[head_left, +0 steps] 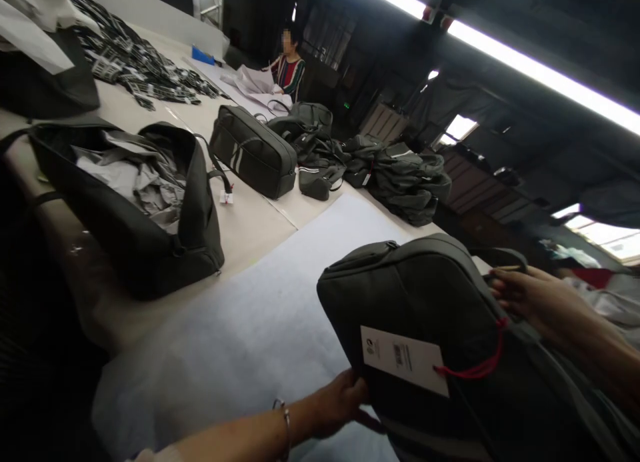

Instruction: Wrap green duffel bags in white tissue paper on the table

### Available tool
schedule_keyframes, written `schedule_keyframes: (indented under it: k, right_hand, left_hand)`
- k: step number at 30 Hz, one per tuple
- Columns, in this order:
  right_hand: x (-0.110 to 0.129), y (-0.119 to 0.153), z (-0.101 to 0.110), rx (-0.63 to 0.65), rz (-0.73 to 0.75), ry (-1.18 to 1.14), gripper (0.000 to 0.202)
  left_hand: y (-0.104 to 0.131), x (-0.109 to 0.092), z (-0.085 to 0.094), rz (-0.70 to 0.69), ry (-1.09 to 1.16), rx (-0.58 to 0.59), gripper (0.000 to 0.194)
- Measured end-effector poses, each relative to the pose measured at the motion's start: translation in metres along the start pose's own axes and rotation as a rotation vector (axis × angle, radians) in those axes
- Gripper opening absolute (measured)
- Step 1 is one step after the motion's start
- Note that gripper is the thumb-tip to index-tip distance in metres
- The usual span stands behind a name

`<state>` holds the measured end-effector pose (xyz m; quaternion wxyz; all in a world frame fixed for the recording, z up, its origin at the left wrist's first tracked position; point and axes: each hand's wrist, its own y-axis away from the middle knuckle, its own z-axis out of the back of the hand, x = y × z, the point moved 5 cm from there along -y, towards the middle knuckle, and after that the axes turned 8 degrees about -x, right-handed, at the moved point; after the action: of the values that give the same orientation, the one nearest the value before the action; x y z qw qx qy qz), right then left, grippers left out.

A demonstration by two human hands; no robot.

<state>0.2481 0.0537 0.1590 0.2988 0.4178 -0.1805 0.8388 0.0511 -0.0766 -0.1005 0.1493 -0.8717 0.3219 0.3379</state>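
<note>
A dark green bag (410, 289) is tilted in front of me at the lower right, its zipped top edge facing up. From it hangs a white paper tag (405, 361) on a red cord (480, 369). At the bag's lower left side, my left hand (345, 399) is closed on its edge, with part of the fingers hidden behind it. My right hand (530, 299) is at the far right side, fingers curled by the bag's handle (505, 254). White sheet material (280, 302) lies under the bag.
An open dark bag (200, 249) stuffed with crumpled paper (135, 182) stands at left. Beyond are a striped bag (255, 155), a pile of bags (410, 182) and heaped straps (135, 62). A person (290, 69) sits at the table's far end.
</note>
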Motion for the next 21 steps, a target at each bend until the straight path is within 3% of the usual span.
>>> schedule_keyframes:
  k: [6,13,18,21]
  right_hand:
    - [-0.021,-0.027,-0.061,-0.004,-0.076,-0.064,0.015]
    - [-0.044,-0.064,-0.101,-0.030,-0.068,-0.037,0.013]
    - [-0.066,-0.053,-0.144,0.049,-0.065,-0.059,0.009]
    - [-0.083,-0.031,-0.154,0.152,-0.086,-0.114,0.003]
  left_hand:
    - [-0.030,0.022,0.055,0.087,0.141,-0.136,0.080]
    - [-0.051,0.051,0.083,0.185,0.219,-0.248,0.083]
    - [-0.040,0.086,0.103,0.253,0.138,-0.395,0.072]
    - [-0.025,0.095,0.120,0.299,0.000,-0.473,0.067]
